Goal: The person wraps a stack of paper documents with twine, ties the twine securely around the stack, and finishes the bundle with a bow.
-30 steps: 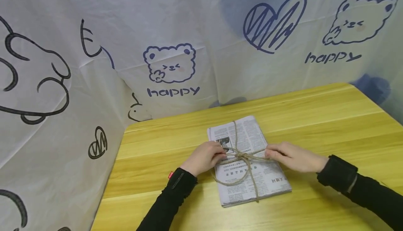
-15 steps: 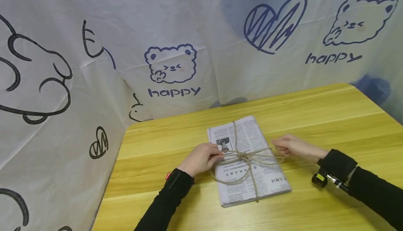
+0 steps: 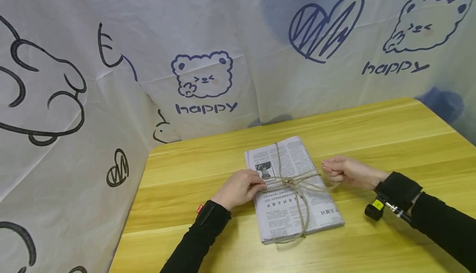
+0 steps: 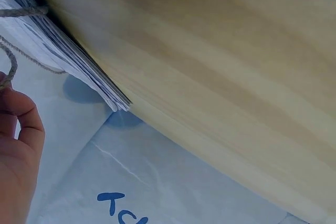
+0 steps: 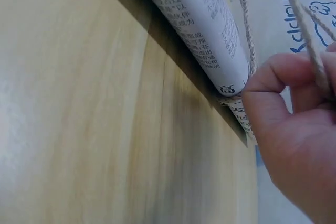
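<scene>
A folded stack of newspapers (image 3: 275,219) lies on the table, crossed by brown twine with a knot (image 3: 288,181) near the middle. At the stack's left side, my left hand (image 3: 239,186) pinches one strand of twine between thumb and fingers. My right hand (image 3: 353,173), just off the right edge of the stack, grips twine with curled fingers. In the right wrist view the twine (image 5: 310,40) runs from the knot into the right hand. The left wrist view shows the left hand (image 4: 21,156) at the frame's edge, twine at its fingertips. A slack loop hangs over the stack's near end.
The yellow wood-grain table (image 3: 394,136) extends around the stack. White cloth (image 3: 267,58) with drawn bears and a heart hangs behind and at the left. A small black camera (image 3: 374,209) hangs below the right wrist.
My right hand has moved right, off the stack, holding twine. The slack loop has swung from the stack's left side to its near end. My left hand has barely moved.
</scene>
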{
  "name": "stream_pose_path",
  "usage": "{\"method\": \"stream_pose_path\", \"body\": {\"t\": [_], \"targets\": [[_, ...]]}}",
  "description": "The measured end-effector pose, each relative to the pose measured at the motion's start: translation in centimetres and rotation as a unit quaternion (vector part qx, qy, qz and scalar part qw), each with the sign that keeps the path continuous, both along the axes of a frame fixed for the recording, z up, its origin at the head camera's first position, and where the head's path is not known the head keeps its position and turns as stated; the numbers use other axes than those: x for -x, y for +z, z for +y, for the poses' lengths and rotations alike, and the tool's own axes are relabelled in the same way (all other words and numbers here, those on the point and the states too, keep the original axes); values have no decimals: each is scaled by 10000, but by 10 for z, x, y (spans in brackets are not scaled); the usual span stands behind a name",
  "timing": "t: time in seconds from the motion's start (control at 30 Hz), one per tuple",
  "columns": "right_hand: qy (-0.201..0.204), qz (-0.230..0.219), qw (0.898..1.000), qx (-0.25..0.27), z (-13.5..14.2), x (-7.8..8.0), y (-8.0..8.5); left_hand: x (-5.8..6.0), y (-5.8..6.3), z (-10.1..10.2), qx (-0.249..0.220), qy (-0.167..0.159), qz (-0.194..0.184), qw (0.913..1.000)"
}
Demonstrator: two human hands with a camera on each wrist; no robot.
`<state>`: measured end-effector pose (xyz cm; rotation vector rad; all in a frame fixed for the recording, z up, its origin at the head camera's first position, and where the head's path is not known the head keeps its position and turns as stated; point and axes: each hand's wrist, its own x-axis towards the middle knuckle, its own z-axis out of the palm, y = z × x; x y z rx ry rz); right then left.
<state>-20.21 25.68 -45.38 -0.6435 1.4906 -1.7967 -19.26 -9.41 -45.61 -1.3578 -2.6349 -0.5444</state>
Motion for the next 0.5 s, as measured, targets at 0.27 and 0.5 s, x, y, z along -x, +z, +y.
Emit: {"method": "stream_pose_path", "body": {"t": [0.27, 0.5], "targets": [[46, -429, 9991, 23, 5, 1, -5, -3, -5, -2, 126, -17, 58, 9999], [-52, -414, 9979, -491, 14, 3, -7, -6, -5, -5, 438, 125, 174, 9988]]}}
